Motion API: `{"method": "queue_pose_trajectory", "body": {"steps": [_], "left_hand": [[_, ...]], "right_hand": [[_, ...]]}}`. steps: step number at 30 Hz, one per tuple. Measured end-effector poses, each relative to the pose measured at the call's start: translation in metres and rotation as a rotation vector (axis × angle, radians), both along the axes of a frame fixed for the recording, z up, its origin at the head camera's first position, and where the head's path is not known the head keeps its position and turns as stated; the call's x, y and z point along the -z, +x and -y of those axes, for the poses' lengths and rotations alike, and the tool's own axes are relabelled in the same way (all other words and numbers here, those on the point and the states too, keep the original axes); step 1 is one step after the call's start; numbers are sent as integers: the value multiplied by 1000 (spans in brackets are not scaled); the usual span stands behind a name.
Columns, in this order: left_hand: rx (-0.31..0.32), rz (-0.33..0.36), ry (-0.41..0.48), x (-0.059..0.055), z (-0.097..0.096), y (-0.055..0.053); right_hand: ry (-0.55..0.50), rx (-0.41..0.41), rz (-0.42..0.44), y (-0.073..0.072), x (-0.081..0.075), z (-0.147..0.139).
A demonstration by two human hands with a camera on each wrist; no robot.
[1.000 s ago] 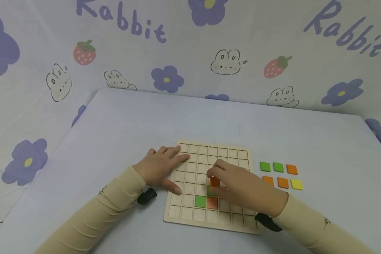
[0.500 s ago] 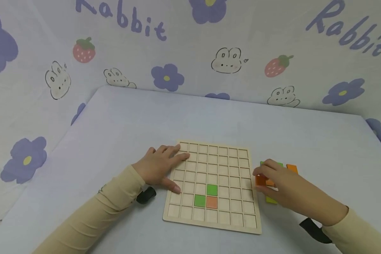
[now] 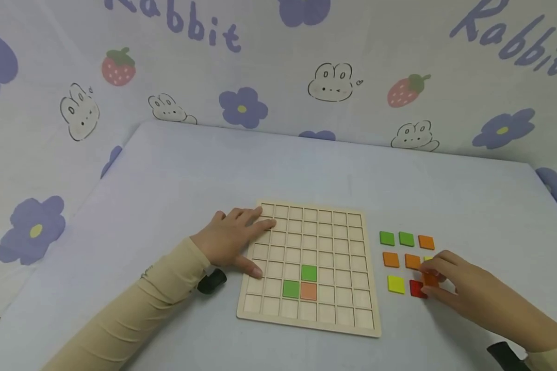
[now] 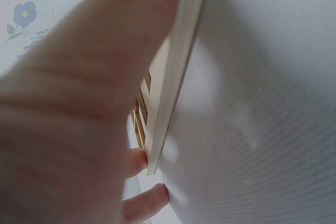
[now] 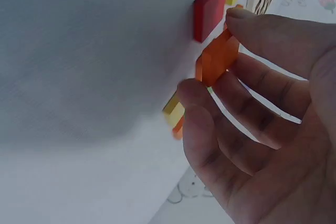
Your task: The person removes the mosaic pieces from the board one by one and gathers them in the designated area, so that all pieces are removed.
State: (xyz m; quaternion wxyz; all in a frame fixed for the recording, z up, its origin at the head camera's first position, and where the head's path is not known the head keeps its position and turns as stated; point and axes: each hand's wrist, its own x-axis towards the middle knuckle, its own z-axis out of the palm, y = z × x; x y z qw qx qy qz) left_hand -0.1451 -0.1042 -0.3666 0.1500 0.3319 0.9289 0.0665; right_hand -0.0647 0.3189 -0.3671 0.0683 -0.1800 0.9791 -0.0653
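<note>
A pale tabletop (image 3: 278, 165) stretches widely from the board's far side to a patterned cloth (image 3: 278, 62); more of it runs past the loose tiles on the right. The square, light wooden board (image 3: 326, 260) has a plain rim, rounded corners and a grid of shallow cells. Two bright green tiles (image 3: 291, 289) and one salmon tile (image 3: 308, 291) fill cells in its near half. The left hand (image 3: 225, 239) rests across its left edge, fingers spread. Right of the board, the right hand (image 3: 473, 286) pinches an orange tile (image 3: 430, 280) between thumb and fingers. This tile is flat, square and glossy, with visible thickness, and is tilted; whether it touches the tabletop cannot be told. Just left of it lies a red tile (image 3: 416, 288), then a yellow tile (image 3: 396, 284). Farther back sit more green, orange and yellow squares, the nearest separated from the board's right edge by a narrow strip.
</note>
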Motion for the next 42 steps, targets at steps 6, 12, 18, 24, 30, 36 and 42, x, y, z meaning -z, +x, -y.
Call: {"method": "queue_pose_trajectory", "body": {"steps": [6, 12, 18, 24, 30, 36, 42], "left_hand": [[-2, 7, 1, 2, 1, 0], [0, 11, 12, 1, -1, -1], [-9, 29, 13, -1, 0, -1], [-7, 21, 7, -1, -1, -1], [-8, 24, 8, 0, 0, -3], [-12, 7, -2, 0, 0, -4], [-12, 31, 2, 4, 0, -4]], "right_hand": [[47, 35, 65, 3, 7, -13], [26, 15, 52, 5, 10, -22], [17, 2, 42, 3, 10, -22], [51, 31, 60, 2, 0, -14], [-53, -46, -157, 3, -19, 14], [-207, -164, -229, 0, -18, 60], [-252, -229, -130, -2, -10, 105]]}}
